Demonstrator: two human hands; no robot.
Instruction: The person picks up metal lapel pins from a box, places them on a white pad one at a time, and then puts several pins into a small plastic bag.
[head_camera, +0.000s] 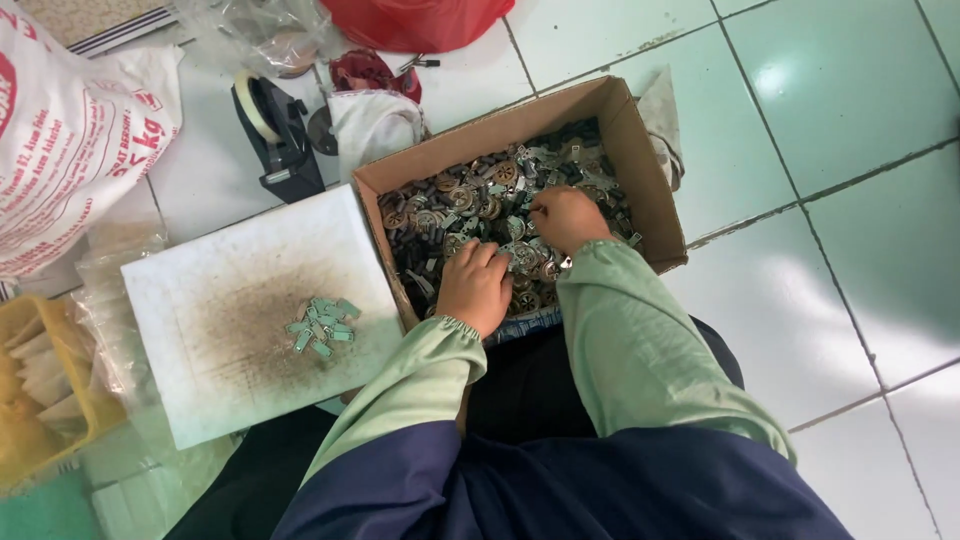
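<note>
Pale green floor tiles (850, 100); cardboard box (640, 160) of small metal parts (470, 200). Sorting under way: left hand (475, 285) resting curled on parts, right hand (567, 218) pinching one. Beside, white board (230, 270) bearing sorted green pieces (322, 325). Next, probably, lifting the pinched piece clear.

An open cardboard box (640, 170) brims with small grey-green metal parts (470, 195), jumbled, beside the white board (200, 290).

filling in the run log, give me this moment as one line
left hand: in cardboard box, on metal parts | right hand: picking among parts | white board: small pile of green pieces
</note>
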